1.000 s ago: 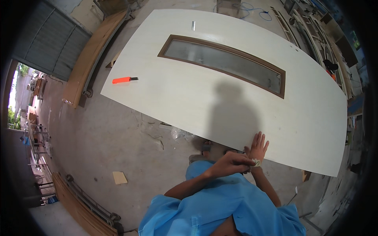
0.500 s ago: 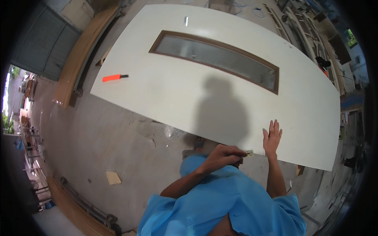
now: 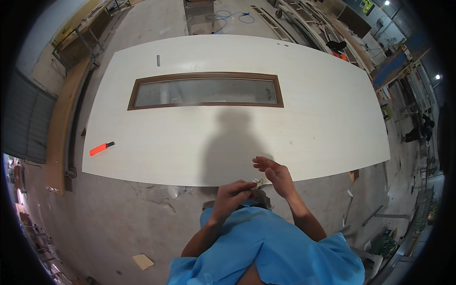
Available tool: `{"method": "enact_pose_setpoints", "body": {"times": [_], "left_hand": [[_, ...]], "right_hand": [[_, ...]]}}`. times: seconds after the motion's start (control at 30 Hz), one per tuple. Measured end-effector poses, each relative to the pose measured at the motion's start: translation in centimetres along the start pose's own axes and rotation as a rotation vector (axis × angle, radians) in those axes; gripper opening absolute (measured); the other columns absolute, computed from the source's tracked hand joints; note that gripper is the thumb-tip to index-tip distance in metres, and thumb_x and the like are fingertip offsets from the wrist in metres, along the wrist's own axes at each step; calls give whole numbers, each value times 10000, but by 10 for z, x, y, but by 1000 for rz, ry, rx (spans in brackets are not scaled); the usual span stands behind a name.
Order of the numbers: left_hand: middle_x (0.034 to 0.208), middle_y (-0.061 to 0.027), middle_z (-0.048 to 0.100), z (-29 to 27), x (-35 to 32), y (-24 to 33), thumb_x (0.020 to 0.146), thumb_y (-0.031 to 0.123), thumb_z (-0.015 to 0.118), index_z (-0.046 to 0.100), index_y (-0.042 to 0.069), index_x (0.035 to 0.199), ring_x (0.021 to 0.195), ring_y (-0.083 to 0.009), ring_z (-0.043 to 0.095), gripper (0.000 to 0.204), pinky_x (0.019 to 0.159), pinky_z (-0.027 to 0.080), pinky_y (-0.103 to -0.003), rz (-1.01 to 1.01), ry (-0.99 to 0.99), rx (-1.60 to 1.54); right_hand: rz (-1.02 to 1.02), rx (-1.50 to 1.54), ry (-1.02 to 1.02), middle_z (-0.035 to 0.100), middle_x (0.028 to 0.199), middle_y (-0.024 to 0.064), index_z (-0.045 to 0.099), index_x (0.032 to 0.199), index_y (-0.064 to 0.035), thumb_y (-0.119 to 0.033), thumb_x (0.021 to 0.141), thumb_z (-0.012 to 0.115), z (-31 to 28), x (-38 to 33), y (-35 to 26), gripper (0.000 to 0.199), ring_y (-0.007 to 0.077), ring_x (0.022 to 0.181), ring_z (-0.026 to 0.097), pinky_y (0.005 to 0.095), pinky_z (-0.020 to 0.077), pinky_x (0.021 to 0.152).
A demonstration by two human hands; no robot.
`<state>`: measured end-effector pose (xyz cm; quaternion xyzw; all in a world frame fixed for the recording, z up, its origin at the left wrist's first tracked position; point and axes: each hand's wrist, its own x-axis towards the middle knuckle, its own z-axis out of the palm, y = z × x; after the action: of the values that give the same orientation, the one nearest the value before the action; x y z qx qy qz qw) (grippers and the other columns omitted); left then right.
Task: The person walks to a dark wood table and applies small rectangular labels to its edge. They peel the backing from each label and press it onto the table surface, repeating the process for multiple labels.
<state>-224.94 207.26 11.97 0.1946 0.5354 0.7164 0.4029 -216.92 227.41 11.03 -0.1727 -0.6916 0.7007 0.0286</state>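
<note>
A large white door panel (image 3: 323, 128) lies flat before me, with a long glass pane (image 3: 204, 91) set in a brown frame. My left hand (image 3: 231, 199) is over the panel's near edge, its fingers closed on a small, crumpled, pale yellow-green piece (image 3: 258, 182) whose kind I cannot make out. Just to the right, my right hand (image 3: 278, 178) is raised over the same edge, fingers stretched out and nothing in them. On the panel's left end rests an orange tool (image 3: 99, 149) with a short dark tip. A small grey strip (image 3: 158, 61) lies beyond the window.
Long brown boards (image 3: 66, 123) stand along the left side. A blue hose (image 3: 228, 18) is coiled on the floor behind the panel. Timber lengths (image 3: 308, 23) are stacked at the far right. A flat tan scrap (image 3: 143, 261) lies on the floor at lower left.
The view has turned to the right, so the panel now looks more level. My right hand has lifted off the panel and come close to my left hand, which still holds the small piece.
</note>
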Motion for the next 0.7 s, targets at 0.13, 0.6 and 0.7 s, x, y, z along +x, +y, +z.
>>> {"method": "enact_pose_setpoints", "body": {"times": [0.13,0.6,0.7], "left_hand": [[979,-100,716,7,3,0,897,-17,617,712,-34,1171,887,-146,680,290,803,547,-254,80,-14,48],[1070,-106,716,13,-4,1,907,-10,601,716,-42,1154,938,-151,674,275,835,540,-262,120,85,107],[1070,-106,715,14,-3,4,918,1,609,714,-47,1151,938,-156,676,261,832,543,-265,112,84,68]], "right_hand": [[-123,-101,-174,643,1321,146,554,1395,0,-237,956,594,12,-5,-30,501,266,1193,633,377,515,987],[-136,-188,-198,686,1180,185,580,1331,66,-596,982,519,37,-21,-19,750,244,1075,663,348,513,949],[-243,-307,-160,688,1174,199,574,1330,66,-296,960,492,38,-20,-16,524,331,1085,668,393,502,969]]}}
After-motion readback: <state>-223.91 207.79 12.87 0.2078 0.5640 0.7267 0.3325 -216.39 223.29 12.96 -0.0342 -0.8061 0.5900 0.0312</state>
